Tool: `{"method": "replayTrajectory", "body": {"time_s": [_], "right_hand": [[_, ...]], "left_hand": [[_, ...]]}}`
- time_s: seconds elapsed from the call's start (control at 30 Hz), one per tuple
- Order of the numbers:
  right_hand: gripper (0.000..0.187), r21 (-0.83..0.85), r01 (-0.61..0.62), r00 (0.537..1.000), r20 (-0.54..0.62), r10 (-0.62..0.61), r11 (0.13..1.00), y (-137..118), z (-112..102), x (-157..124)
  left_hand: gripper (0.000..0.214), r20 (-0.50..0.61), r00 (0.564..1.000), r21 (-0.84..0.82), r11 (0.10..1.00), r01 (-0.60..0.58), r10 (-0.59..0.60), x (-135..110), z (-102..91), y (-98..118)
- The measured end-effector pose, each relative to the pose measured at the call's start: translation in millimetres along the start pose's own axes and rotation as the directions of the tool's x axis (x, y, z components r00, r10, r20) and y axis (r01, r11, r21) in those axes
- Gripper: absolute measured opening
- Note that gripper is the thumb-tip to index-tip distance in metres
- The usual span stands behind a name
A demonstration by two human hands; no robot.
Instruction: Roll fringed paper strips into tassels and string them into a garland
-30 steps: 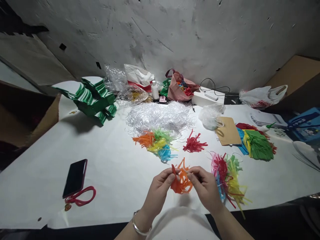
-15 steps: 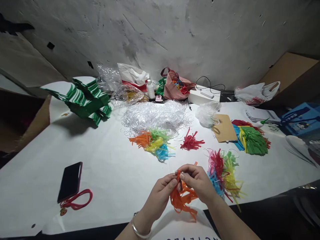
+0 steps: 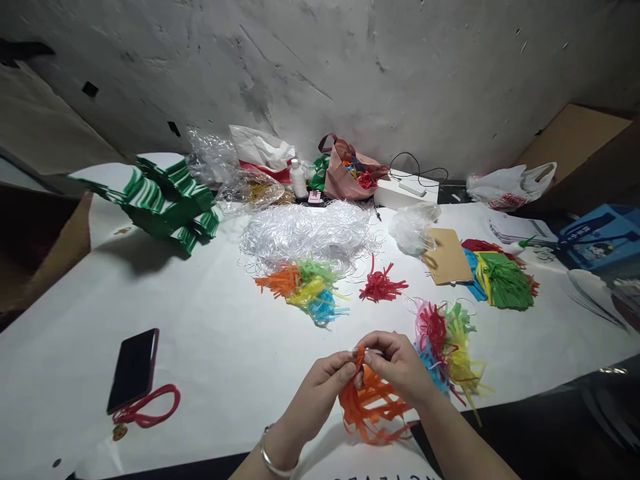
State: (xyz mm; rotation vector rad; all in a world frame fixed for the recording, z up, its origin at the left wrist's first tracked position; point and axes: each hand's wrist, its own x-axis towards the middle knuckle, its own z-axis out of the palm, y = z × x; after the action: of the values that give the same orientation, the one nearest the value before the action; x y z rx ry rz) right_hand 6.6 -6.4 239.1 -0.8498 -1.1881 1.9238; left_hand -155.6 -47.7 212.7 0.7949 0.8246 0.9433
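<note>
Close to the table's front edge, my left hand (image 3: 327, 383) and my right hand (image 3: 400, 367) meet around an orange paper tassel (image 3: 373, 403). My left thumb and fingers pinch its narrow top. The right fingertips are closed at the same spot, on the tassel's upper end. Its loose strips hang down below both hands. Right of my right hand lies a pile of pink, red, blue, green and yellow tassels (image 3: 447, 343). A red tassel (image 3: 383, 285) rests beyond my hands, beside a cluster of orange, green, yellow and blue ones (image 3: 310, 287).
A heap of white string (image 3: 310, 233) lies behind the tassels. Green cut pieces (image 3: 167, 203) stand at the left, a phone (image 3: 134, 370) with a red strap nearer. On the right are a brown card (image 3: 447, 257) and green strips (image 3: 507, 280). Bags and a white bottle (image 3: 299, 179) line the wall.
The orange strips hang more spread out and lower than before. Both hands keep their pinch at the tassel's top. The whole view has shifted slightly.
</note>
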Motion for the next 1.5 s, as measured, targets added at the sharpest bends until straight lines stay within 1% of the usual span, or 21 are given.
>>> {"method": "replayTrajectory", "body": {"time_s": [0.13,0.27,0.33,0.43,0.53,0.6,0.7,0.73,0.83,0.9,0.97,1.0,1.1,1.17,1.23,1.4,1.43,1.5], "right_hand": [[0.011,-0.034,0.006,1.0,0.012,-0.006,0.999,0,-2,0],[0.008,-0.061,-0.015,1.0,-0.02,0.013,0.998,-2,-1,0],[0.008,-0.094,-0.028,0.998,-0.055,0.023,0.995,-2,0,0],[0.014,-0.21,-0.051,0.993,-0.112,0.028,0.976,1,-1,-1],[0.016,-0.373,-0.059,0.989,-0.148,0.004,0.926,3,-4,-4],[0.015,-0.435,-0.046,0.99,-0.139,-0.017,0.899,4,-5,-5],[0.012,-0.471,-0.014,0.993,-0.107,-0.041,0.882,4,-3,-7],[0.011,-0.504,0.002,0.991,-0.113,-0.069,0.864,5,-2,-6],[0.008,-0.635,0.044,0.973,-0.148,-0.178,0.771,6,-1,-5],[0.007,-0.675,0.037,0.973,-0.143,-0.181,0.737,8,-2,-4],[0.015,-0.674,0.019,0.977,-0.144,-0.157,0.738,9,-5,-4],[0.019,-0.671,0.018,0.972,-0.161,-0.169,0.741,9,-7,-5],[0.029,-0.671,0.069,0.935,-0.215,-0.283,0.738,12,-10,-10],[0.029,-0.696,0.122,0.91,-0.206,-0.36,0.707,14,-8,-14],[0.027,-0.733,0.176,0.881,-0.18,-0.437,0.657,16,-4,-18],[0.02,-0.825,0.247,0.775,-0.147,-0.615,0.508,17,1,-17],[0.02,-0.837,0.257,0.764,-0.13,-0.632,0.484,17,1,-16],[0.02,-0.855,0.266,0.761,-0.097,-0.642,0.444,17,2,-15]], "left_hand": [[0.03,0.013,1.0,0.01,1.0,-0.009,0.009,0,-0.6,1],[0.029,0.013,1.0,-0.011,1.0,0.018,-0.018,1,-0.4,0],[0.029,0.014,1.0,-0.012,1.0,0.025,-0.025,1,0.0,0],[0.027,0.021,0.999,0.019,0.999,0.026,-0.027,2,1.3,1],[0.022,0.01,0.999,0.035,0.998,0.048,-0.048,2,3.1,2],[0.021,-0.007,0.998,0.018,0.998,0.065,-0.065,3,4.0,2],[0.022,-0.044,0.997,0.018,0.998,0.064,-0.063,3,4.9,1],[0.023,-0.056,0.997,0.029,0.998,0.058,-0.056,3,5.1,0],[0.023,-0.105,0.994,0.032,0.999,0.041,-0.038,3,5.8,-3],[0.022,-0.153,0.988,-0.03,0.999,0.032,-0.036,4,5.8,-6],[0.022,-0.209,0.977,-0.128,0.992,0.02,-0.047,5,4.9,-10],[0.022,-0.231,0.971,-0.175,0.985,0.013,-0.054,6,4.3,-11],[0.023,-0.261,0.962,-0.283,0.959,-0.003,-0.074,7,2.7,-15],[0.023,-0.255,0.963,-0.338,0.941,-0.009,-0.082,7,2.9,-16],[0.023,-0.244,0.966,-0.374,0.927,-0.014,-0.083,7,4.2,-18],[0.023,-0.233,0.97,-0.362,0.932,-0.017,-0.073,6,9.9,-20],[0.023,-0.234,0.97,-0.35,0.937,-0.015,-0.071,6,11.1,-21],[0.024,-0.236,0.97,-0.323,0.946,-0.024,-0.056,6,13.5,-21]]}}
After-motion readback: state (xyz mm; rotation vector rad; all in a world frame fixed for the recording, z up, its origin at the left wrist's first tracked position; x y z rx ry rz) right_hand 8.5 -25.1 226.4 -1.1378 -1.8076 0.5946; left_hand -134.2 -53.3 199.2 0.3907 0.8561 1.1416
